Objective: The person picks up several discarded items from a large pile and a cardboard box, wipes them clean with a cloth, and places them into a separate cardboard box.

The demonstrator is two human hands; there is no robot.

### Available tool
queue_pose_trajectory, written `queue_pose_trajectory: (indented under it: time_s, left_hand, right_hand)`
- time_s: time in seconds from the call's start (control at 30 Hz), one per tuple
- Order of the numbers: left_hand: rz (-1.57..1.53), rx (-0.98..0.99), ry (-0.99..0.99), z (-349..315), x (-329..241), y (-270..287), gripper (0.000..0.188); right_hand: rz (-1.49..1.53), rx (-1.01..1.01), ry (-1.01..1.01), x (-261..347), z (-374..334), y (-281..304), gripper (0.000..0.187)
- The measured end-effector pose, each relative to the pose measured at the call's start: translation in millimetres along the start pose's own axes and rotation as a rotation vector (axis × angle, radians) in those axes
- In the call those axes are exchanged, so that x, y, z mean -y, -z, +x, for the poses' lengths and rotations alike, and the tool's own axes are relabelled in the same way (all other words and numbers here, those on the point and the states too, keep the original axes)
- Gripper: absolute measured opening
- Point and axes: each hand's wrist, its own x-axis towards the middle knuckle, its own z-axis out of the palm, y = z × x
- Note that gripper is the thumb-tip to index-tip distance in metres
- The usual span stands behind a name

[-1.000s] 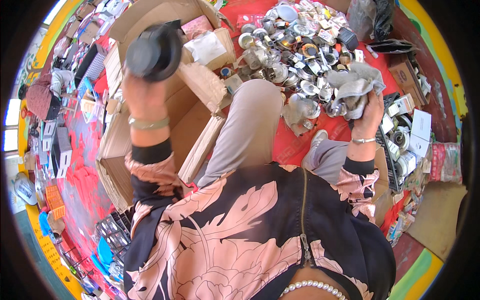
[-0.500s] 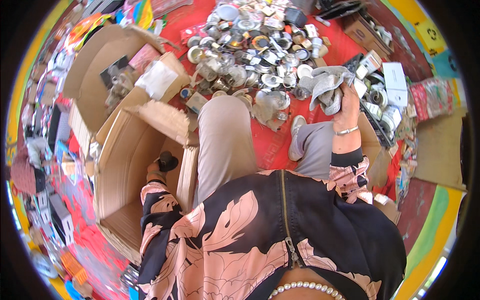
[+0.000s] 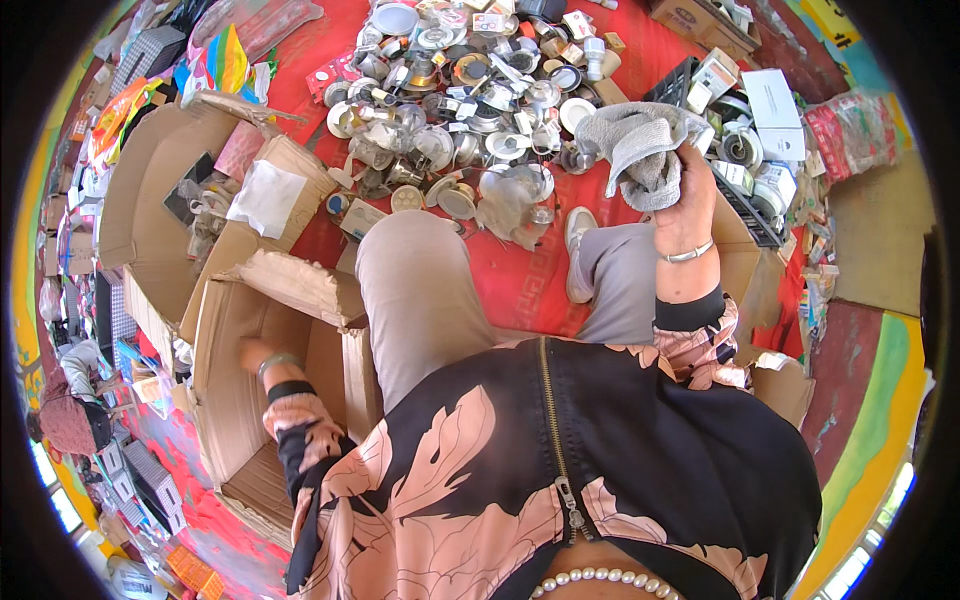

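My right hand is closed round a crumpled grey cloth, held up at the right of the pile of lamps and fittings. My left hand is over the inner left wall of an open cardboard box beside my left knee. Motion smears its fingers, so I cannot make out whether they hold anything. Part of the box's inside is hidden by my left forearm.
Another open cardboard box with a few items stands farther left. At the right lies a black crate of parts near a white carton. Red cloth covers the floor between my legs.
My left hand has moved up and left from deeper in the box; the dark round object it had is out of sight. My right hand still holds the cloth, slightly farther left.
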Motion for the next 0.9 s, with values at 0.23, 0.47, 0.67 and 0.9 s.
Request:
queue_pose_trajectory:
  time_s: [0.23, 0.47, 0.67, 0.9]
  left_hand:
    - [-0.534, -0.427, -0.631, 39, -213, 219, 0.03]
    - [-0.774, 0.516, -0.859, 37, -464, 180, 0.03]
    - [0.177, 0.917, -1.574, -4, -575, -66, 0.039]
    - [-0.012, 1.125, -0.473, -94, -461, -194, 0.056]
  right_hand:
    - [0.168, 0.019, -0.033, 10, -5, -3, 0.024]
    - [0.272, 0.256, -0.219, 11, -8, 20, 0.029]
    - [0.381, 0.297, -0.384, 7, -4, 19, 0.034]
    - [0.357, 0.157, -0.532, 5, -5, 7, 0.042]
